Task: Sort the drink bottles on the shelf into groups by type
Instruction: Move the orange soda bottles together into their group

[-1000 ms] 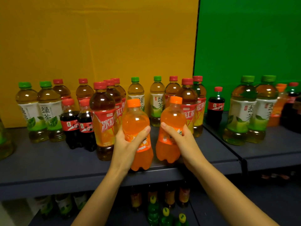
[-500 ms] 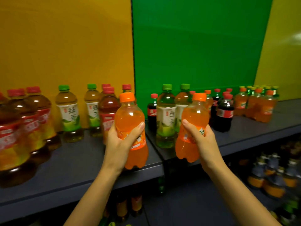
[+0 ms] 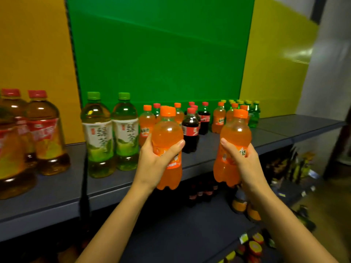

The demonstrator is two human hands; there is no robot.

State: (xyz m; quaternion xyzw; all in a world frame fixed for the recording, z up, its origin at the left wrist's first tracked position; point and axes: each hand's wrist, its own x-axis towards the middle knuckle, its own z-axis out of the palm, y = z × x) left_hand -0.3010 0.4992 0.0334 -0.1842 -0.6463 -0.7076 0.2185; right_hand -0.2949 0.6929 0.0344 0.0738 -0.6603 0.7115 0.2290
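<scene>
The left hand (image 3: pixel 153 164) curls fingers and thumb round the label of one orange soda bottle (image 3: pixel 167 133). The right hand (image 3: pixel 245 164) clasps a second orange soda bottle (image 3: pixel 235 133) the same way, both bottles upright, off the surface and well apart at the front edge of the grey shelf (image 3: pixel 57 188). Just behind the left-held bottle stands a cola bottle (image 3: pixel 190 130), with two green tea bottles (image 3: pixel 98 133) to its left, red-capped iced tea bottles (image 3: pixel 45 133) farther left, and small orange bottles (image 3: pixel 218 116) beside green soda bottles (image 3: pixel 253 114) near the green back panel (image 3: pixel 161 54).
</scene>
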